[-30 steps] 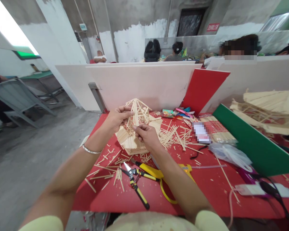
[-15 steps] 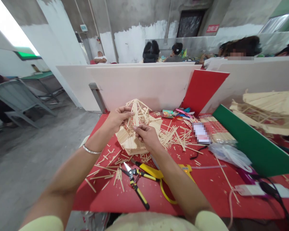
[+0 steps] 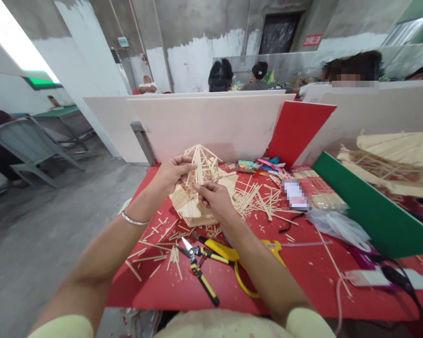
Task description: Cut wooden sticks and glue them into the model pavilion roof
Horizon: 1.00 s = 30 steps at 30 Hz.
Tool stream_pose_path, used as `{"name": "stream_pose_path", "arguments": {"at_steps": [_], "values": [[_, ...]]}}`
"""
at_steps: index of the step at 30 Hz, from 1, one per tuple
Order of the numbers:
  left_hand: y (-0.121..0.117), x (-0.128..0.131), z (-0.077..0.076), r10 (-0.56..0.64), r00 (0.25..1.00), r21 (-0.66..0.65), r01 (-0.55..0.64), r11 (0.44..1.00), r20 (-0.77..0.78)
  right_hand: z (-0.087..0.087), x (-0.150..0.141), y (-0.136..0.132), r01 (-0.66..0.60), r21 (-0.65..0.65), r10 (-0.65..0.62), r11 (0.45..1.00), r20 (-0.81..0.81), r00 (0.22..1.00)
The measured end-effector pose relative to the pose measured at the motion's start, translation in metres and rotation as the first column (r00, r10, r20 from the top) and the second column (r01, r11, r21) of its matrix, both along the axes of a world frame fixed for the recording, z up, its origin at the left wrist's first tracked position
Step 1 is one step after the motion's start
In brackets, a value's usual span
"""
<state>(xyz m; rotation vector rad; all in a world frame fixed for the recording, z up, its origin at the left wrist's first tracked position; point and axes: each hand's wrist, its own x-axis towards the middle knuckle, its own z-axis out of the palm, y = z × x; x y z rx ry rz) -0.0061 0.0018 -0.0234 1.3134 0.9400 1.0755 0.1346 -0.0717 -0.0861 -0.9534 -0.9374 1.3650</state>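
Note:
A model built of thin wooden sticks stands on the table, with a peaked open roof frame above a layered stick base. My left hand is closed on the left side of the roof frame, thumb and fingers pinching near its sticks. My right hand pinches at the lower end of the upright sticks at the frame's front. Its curled fingers hide exactly what lies between them. Below the hands lie open pruning shears with yellow and black handles. A yellow tool is partly under my right forearm.
Loose sticks litter the red table. To the right are a phone, bundled sticks, a plastic bag, a power strip and a green board. White boards stand behind; people sit beyond.
Both hands keep their hold on the stick model with hardly any movement. The view has shifted very slightly.

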Motion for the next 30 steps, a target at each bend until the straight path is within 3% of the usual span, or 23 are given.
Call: {"name": "stream_pose_path", "arguments": {"at_steps": [30], "values": [[-0.0021,0.0035,0.001,0.029,0.999,0.01,-0.029,1.0,0.033,-0.0095,0.0021,0.0065,0.004,0.093,-0.009,0.996,0.051,0.999]]}}
